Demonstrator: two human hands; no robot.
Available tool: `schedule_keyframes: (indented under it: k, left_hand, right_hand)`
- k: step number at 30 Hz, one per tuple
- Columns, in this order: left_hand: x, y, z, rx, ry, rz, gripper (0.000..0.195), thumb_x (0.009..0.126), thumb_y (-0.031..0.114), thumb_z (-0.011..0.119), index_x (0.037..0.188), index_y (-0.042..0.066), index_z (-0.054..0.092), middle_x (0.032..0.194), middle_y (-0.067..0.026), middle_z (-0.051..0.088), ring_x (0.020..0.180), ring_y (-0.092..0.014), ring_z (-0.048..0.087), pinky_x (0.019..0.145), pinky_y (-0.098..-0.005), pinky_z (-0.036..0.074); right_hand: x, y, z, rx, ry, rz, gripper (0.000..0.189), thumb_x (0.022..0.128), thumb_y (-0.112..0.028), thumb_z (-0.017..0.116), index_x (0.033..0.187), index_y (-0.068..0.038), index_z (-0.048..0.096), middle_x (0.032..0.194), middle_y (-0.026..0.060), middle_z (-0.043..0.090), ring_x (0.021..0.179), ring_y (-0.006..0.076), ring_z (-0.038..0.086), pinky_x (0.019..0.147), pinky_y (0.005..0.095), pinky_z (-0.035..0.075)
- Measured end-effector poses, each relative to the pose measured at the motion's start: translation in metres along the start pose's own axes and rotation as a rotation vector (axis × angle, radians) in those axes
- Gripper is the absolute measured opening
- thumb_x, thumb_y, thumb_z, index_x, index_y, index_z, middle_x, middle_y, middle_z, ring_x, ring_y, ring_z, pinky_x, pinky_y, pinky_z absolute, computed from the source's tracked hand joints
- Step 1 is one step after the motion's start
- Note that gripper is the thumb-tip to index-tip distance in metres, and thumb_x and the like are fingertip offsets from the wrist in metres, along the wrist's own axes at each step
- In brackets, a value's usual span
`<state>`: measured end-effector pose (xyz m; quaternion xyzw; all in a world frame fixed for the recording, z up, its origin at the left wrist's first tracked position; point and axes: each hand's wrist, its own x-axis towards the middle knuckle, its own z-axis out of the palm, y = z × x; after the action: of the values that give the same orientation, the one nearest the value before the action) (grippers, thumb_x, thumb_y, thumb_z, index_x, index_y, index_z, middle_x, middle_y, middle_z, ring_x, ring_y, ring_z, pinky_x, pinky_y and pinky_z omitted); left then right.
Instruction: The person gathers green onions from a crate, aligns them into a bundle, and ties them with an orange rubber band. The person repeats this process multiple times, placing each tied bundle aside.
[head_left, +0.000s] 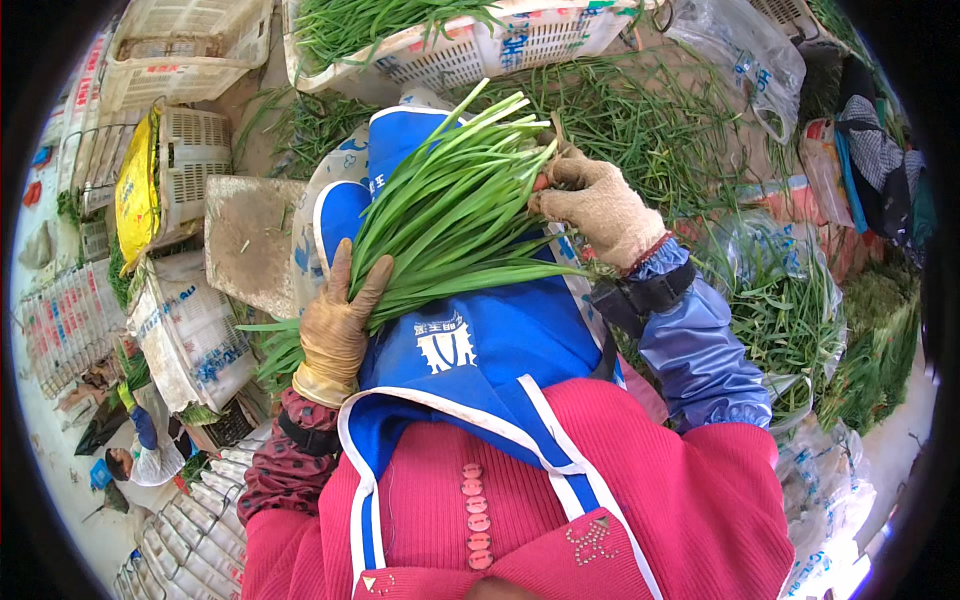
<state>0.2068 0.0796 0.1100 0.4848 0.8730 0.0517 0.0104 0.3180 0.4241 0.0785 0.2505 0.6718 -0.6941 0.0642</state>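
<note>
A bunch of long, flat green leaves, apparently garlic chives (450, 217), lies across my lap over a blue apron (495, 330). Its pale cut ends point up and to the right. My left hand (337, 322), in a stained yellowish rubber glove, holds the leafy lower-left part, with thumb and finger spread over the leaves. In a beige knitted glove, my right hand (596, 199) pinches the bunch's right side near the stem ends. An orange fingertip covering shows there. Some of the right fingers are hidden.
A white plastic crate (465, 56) of greens stands ahead. Loose leaves (630, 120) litter the floor. At right is a plastic bag (780, 315) of greens; at left are a board (251, 244), several crates (195, 150) and another person (154, 450).
</note>
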Motion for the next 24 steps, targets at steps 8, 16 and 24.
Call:
schedule_keyframes:
  k: [8, 16, 24]
  left_hand:
    - [-0.007, 0.0, -0.005, 0.086, -0.078, 0.028, 0.087, 0.077, -0.005, 0.064, 0.147, 0.045, 0.05, 0.154, -0.0236, 0.043, 0.088, -0.039, 0.068, 0.07, -0.0446, 0.058]
    - [-0.022, -0.001, -0.009, 0.073, -0.068, 0.077, 0.083, 0.078, -0.004, 0.066, 0.146, 0.042, 0.052, 0.156, -0.0253, 0.038, 0.099, -0.043, 0.065, 0.082, -0.048, 0.056]
    - [0.023, -0.041, -0.071, -0.925, -0.606, -0.061, 0.119, 0.076, 0.017, 0.09, 0.165, 0.015, 0.012, 0.16, -0.0231, 0.033, 0.149, -0.032, 0.032, 0.121, -0.0393, 0.028]
  right_hand:
    - [0.0, 0.039, -0.023, -0.883, 0.262, -0.624, 0.017, 0.087, -0.021, 0.069, 0.101, -0.011, 0.071, 0.124, 0.0072, 0.065, 0.099, 0.0334, 0.067, 0.082, 0.0432, 0.058]
    - [0.032, 0.029, -0.151, -0.839, 0.844, 0.35, 0.064, 0.088, -0.044, 0.068, 0.133, 0.0, 0.059, 0.122, 0.0241, 0.069, 0.115, 0.0359, 0.067, 0.099, 0.0425, 0.051]
    - [0.081, 0.006, -0.037, -0.008, -0.212, 0.141, 0.062, 0.089, -0.025, 0.073, 0.144, -0.005, 0.052, 0.115, 0.0055, 0.069, 0.098, 0.0138, 0.062, 0.08, 0.0304, 0.051]
